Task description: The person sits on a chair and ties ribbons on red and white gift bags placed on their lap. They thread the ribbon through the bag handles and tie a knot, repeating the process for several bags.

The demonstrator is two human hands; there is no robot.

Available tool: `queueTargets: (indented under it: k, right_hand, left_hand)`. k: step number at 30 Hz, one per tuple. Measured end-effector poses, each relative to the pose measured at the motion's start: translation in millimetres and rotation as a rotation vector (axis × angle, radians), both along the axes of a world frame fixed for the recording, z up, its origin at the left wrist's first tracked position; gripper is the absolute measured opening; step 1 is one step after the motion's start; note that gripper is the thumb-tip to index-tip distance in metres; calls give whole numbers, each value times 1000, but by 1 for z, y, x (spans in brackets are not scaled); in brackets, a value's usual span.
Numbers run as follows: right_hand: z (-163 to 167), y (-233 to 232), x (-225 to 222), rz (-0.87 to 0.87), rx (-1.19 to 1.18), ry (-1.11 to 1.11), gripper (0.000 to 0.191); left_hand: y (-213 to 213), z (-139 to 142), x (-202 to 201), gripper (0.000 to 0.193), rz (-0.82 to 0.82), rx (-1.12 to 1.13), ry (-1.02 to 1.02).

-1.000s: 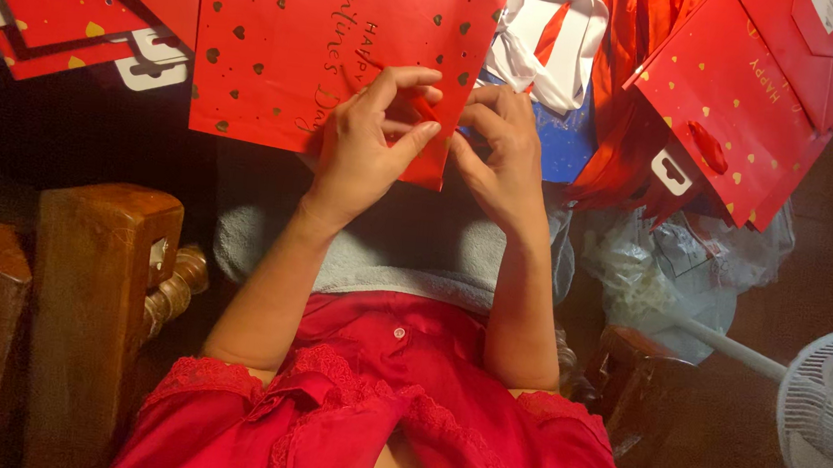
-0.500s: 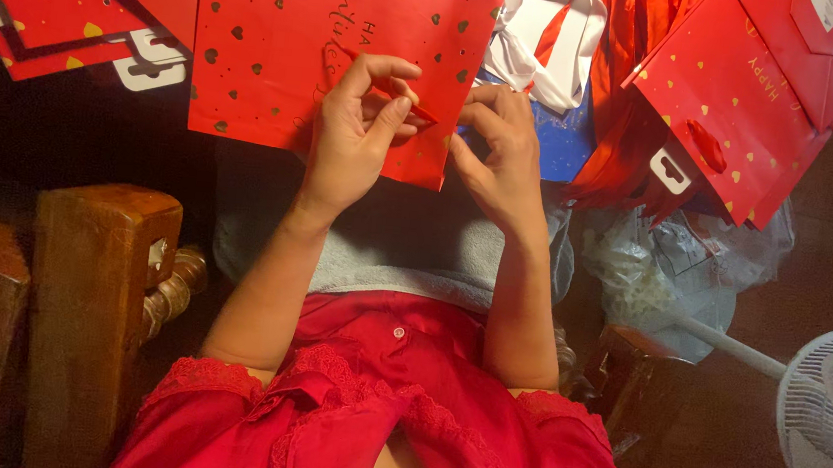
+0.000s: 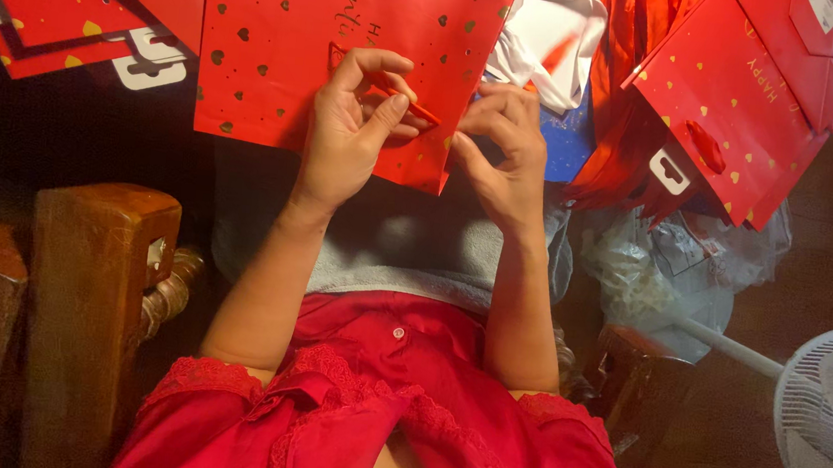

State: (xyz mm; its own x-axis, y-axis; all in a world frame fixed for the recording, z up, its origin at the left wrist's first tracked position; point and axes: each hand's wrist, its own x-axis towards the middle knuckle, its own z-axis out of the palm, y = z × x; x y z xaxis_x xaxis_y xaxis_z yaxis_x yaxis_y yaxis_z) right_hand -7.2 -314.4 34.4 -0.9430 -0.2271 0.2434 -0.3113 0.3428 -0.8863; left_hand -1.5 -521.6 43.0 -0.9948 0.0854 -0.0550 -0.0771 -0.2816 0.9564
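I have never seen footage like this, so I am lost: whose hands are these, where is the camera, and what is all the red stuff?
The camera sits on a person's head and looks down, so you see their own two arms and red top from above. The left hand and right hand pinch a thin red ribbon over a flat red bag with gold hearts, lying on a grey towel. More red bags lie at the right and upper left. A white fan stands at the lower right.
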Motion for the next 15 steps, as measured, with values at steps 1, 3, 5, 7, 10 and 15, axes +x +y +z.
queueTargets:
  k: [1, 3, 5, 7, 10, 15]
  right_hand:
    - [-2, 1, 1, 4, -37, 3, 10]
    - [-6, 5, 1, 20, -118, 1, 10]
    - [-11, 9, 1, 40, -205, -10, 11]
    - [-16, 13, 1, 59, -249, -13, 13]
    - [-21, 19, 1, 76, -318, -35, 14]
    - [-19, 20, 0, 71, -345, -43, 11]
  left_hand:
    - [-1, -1, 0, 23, 6, 13, -6]
    - [-1, -2, 0, 24, 16, 39, -19]
    - [-2, -3, 0, 24, 30, 83, -18]
    - [-2, -3, 0, 26, 45, 107, -24]
    - [-2, -3, 1, 28, 76, 127, -46]
    - [-1, -2, 1, 31, 171, 204, -59]
